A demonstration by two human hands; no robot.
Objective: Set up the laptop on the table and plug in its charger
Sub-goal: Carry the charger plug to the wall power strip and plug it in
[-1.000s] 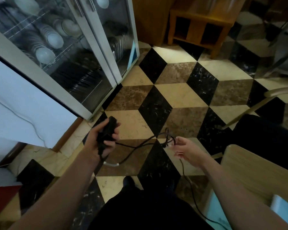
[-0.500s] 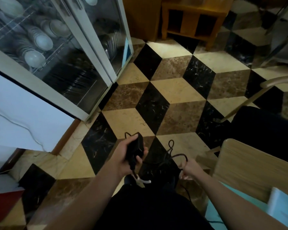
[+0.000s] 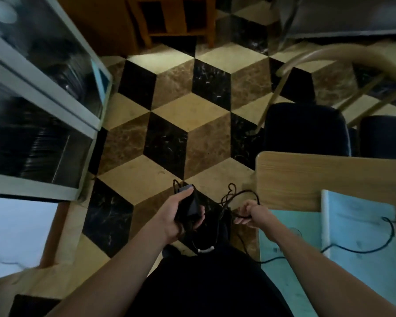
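Turning back toward the table [image 3: 306, 179] now, the left hand [image 3: 172, 216] wrapped tight round the charger brick [image 3: 189, 208] and the right hand [image 3: 252, 215] pinching its tangled cord [image 3: 236, 196], both drawn in close, so plugging in looks next.

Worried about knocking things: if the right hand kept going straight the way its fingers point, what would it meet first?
Probably the charger brick held in the left hand; the right hand, gripping the cable, points leftward at it, though depth is unclear.

Black charger brick [image 3: 190, 208] gripped upright, its tangled cable [image 3: 234, 197] trailing onto the table [image 3: 306, 177].
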